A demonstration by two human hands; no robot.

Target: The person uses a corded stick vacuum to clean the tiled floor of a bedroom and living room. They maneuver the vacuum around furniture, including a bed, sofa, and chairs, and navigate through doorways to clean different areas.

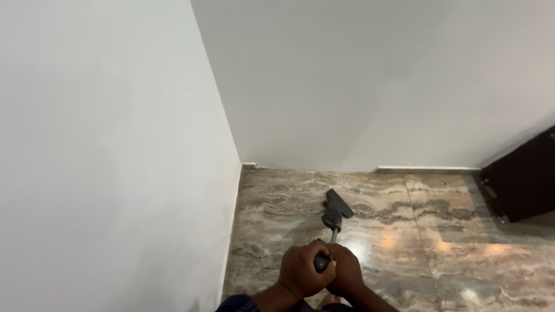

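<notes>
the top of the vacuum wand (330, 242) is hidden inside the grip, where the left hand (303, 270) and the right hand (347, 271) are wrapped over it; only a short stretch is seen beyond the grip. the underside of the floor nozzle (338, 203), far ahead of the grip, is not shown. both forearms are cut off by the bottom edge just behind the grip. the dark door (523, 176), well to the right of the grip, is cut off by the right edge.
</notes>
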